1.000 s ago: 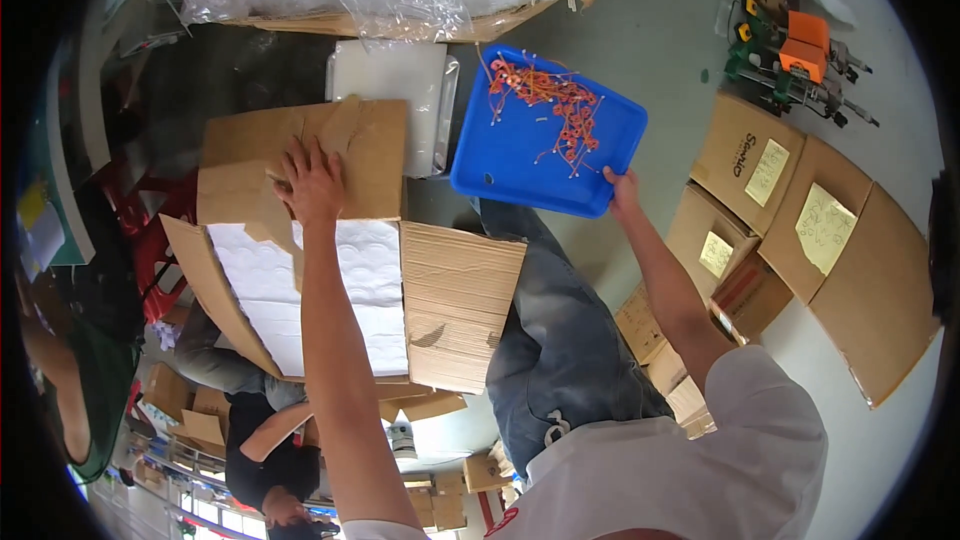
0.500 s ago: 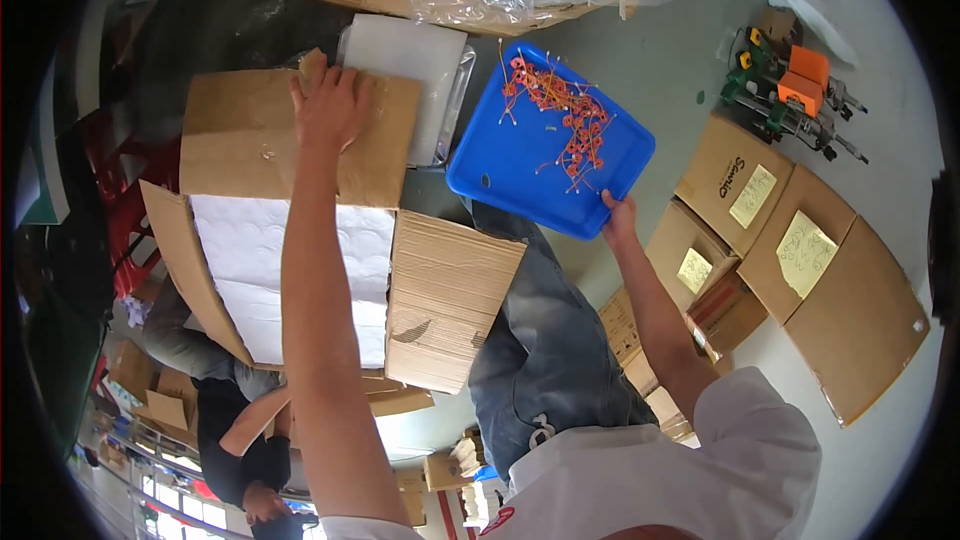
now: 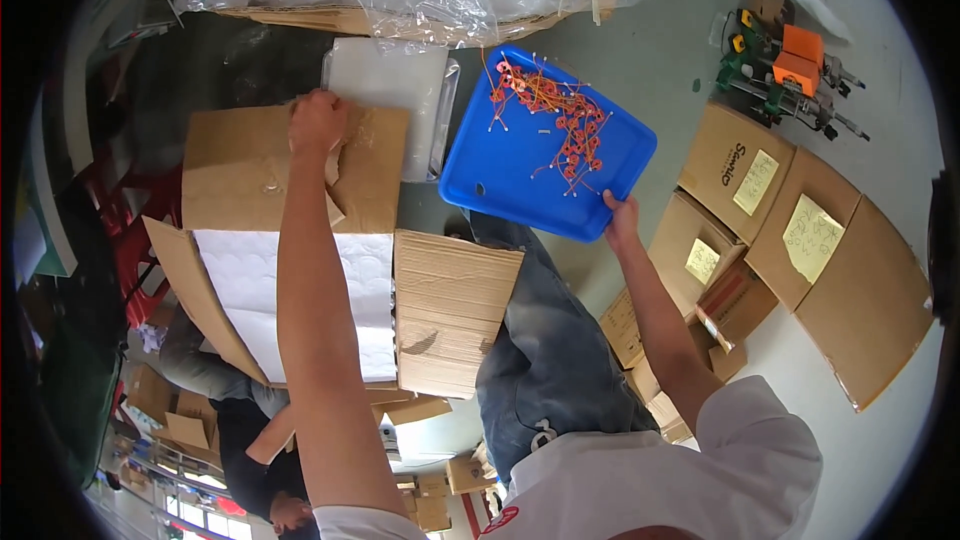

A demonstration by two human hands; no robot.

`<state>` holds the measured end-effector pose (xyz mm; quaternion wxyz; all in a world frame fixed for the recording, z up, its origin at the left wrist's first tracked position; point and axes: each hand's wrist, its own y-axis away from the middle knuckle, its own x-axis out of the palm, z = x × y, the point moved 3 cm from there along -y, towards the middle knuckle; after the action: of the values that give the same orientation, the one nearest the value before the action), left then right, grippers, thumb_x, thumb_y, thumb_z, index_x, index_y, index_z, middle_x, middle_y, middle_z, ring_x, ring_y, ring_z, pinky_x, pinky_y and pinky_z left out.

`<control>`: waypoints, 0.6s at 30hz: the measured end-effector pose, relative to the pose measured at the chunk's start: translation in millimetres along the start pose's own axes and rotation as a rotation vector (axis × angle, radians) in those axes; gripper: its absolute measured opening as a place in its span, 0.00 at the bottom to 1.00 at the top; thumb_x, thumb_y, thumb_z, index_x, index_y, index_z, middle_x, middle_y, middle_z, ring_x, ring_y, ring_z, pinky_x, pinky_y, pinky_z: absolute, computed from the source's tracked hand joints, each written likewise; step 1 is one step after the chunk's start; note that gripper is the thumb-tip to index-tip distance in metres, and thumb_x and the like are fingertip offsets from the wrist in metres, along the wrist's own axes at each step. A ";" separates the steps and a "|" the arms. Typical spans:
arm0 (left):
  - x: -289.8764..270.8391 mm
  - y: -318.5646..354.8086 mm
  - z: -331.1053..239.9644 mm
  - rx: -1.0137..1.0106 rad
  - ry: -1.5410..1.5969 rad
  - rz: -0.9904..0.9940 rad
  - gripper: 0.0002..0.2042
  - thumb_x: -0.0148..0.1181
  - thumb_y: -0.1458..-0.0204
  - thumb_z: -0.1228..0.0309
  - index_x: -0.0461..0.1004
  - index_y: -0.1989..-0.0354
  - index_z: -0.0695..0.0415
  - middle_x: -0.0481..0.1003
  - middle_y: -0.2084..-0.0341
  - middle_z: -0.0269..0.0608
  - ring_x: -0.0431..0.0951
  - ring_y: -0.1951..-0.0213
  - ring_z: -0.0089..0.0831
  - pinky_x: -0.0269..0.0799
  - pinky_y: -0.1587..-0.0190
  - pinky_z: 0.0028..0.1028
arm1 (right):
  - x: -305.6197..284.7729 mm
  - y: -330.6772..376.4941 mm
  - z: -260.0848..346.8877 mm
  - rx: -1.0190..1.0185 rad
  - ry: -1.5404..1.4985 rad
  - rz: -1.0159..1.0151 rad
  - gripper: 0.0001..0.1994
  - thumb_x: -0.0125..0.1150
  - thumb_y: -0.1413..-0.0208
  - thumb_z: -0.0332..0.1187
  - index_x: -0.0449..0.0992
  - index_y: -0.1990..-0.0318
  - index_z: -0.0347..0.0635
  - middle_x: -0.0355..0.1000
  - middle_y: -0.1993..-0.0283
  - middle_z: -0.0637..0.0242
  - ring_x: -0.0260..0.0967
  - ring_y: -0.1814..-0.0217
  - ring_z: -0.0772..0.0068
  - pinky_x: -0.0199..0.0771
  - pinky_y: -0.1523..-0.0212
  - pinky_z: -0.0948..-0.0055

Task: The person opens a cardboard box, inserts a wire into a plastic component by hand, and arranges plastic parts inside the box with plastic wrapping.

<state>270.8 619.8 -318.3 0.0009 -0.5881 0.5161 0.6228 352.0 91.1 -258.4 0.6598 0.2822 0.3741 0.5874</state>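
L hand (image 3: 318, 122) fisted on brown box flap (image 3: 232, 168); R hand (image 3: 622, 222) grip pinches blue tray (image 3: 500, 172) edge w/ orange parts (image 3: 560, 118).

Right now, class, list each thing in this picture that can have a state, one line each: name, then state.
Large cardboard box: open, flaps spread, white sheet inside.
Far flap: gripped at its edge by the left hand.
Blue tray: tilted, held at its rim by the right hand, holding orange wired parts.
Small cardboard boxes: closed, yellow labels on top.
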 end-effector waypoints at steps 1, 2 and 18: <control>2.2 -4.4 1.6 0.000 -0.001 0.000 0.13 0.53 0.48 0.64 0.79 0.64 0.58 0.76 0.58 0.47 0.74 0.50 0.42 0.69 0.47 0.39 | -0.2 0.9 -1.1 0.004 0.001 -0.005 0.14 0.54 0.43 0.21 0.69 0.49 0.30 0.72 0.50 0.58 0.71 0.51 0.64 0.72 0.47 0.63; 3.4 -9.6 1.8 0.023 -0.037 -0.054 0.13 0.55 0.50 0.64 0.78 0.61 0.58 0.76 0.58 0.48 0.73 0.50 0.43 0.68 0.46 0.40 | -0.2 2.2 -3.0 0.009 0.004 -0.008 0.14 0.55 0.43 0.21 0.69 0.49 0.30 0.72 0.50 0.57 0.71 0.51 0.64 0.72 0.48 0.63; 36.4 -6.0 -103.9 0.195 -0.227 0.001 0.39 0.47 0.53 0.42 0.62 0.42 0.66 0.70 0.46 0.58 0.69 0.42 0.47 0.40 0.34 0.55 | -30.3 10.8 -22.7 -0.030 -0.063 -0.071 0.17 0.51 0.40 0.23 0.65 0.43 0.32 0.69 0.44 0.58 0.68 0.46 0.62 0.69 0.42 0.60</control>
<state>339.2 533.6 -325.5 0.1162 -0.5108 0.5710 0.6322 326.3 61.3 -257.4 0.6956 0.2773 0.3543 0.5601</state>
